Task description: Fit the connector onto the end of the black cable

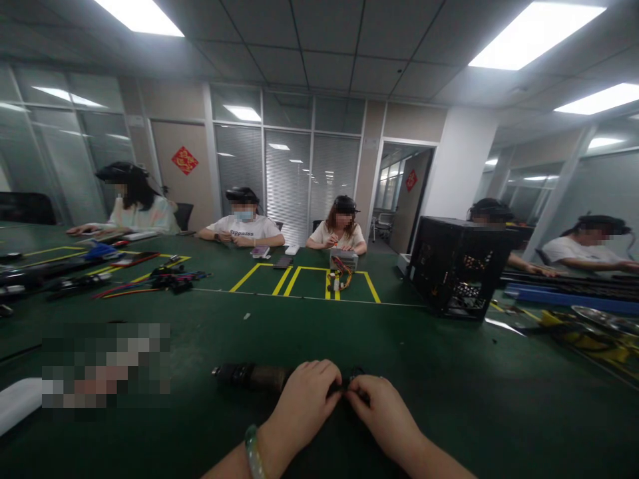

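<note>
On the green table in front of me lies a dark, long cylindrical tool [257, 376] with a small metal tip at its left end, much like an electric screwdriver. My left hand [310, 392] covers the tool's right end, its fingers curled and thumb pressed in. Close by, almost touching it, my right hand [382, 409] is closed in a pinch. Something small and dark shows between and just behind the fingertips, but the fingers hide what it is. A green bangle [253, 452] circles my left wrist.
A black computer case [456, 266] stands at right behind my hands. Across the green table [299, 332] sit several people; a power supply [344, 257] with coloured wires stands before one. Cables [172, 279] lie left, yellow items [589, 336] right, and a white object [22, 399] near left.
</note>
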A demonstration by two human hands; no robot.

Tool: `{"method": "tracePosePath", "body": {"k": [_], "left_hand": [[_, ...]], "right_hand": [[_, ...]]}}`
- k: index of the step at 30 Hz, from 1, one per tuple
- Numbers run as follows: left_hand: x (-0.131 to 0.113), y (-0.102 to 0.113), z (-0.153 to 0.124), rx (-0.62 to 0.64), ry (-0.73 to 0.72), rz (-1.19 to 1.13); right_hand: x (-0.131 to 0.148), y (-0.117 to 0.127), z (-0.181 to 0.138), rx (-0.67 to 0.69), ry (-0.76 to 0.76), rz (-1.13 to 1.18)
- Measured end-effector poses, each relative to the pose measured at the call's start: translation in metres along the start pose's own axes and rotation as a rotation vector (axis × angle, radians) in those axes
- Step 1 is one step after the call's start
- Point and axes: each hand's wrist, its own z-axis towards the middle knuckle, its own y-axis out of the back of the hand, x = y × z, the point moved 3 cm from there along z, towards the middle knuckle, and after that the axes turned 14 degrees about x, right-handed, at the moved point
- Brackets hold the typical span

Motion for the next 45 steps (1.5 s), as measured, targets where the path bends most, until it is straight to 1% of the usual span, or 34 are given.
{"method": "tracePosePath", "body": {"k": [4, 11, 18, 25, 32, 41, 45], "left_hand": [[-0.002, 0.002, -0.001, 0.017, 0.02, 0.019], [-0.005, 0.008, -0.004, 0.009, 0.004, 0.012], [-0.005, 0.008, -0.003, 0.061, 0.013, 0.011], [-0.006, 0.007, -0.004, 0.057, -0.004, 0.032], [-0.011, 0.011, -0.007, 0.048, -0.066, 0.036], [-0.005, 0.007, -0.005, 0.047, -0.012, 0.021], [-0.007, 0.008, -0.006, 0.055, -0.026, 0.053]], "right_hand": [[0.001, 0.001, -0.001, 0.004, -0.008, -0.005], [0.001, 0.001, -0.002, 0.001, -0.014, -0.022], [-0.001, 0.001, -0.002, -0.022, -0.019, -0.012], [0.0, 0.0, -0.002, -0.017, 0.005, -0.065], [0.003, 0.002, -0.002, 0.003, 0.006, -0.057], [0.002, 0.002, -0.003, 0.003, 0.01, 0.0], [0.004, 0.003, -0.004, 0.02, 0.014, -0.001]]}}
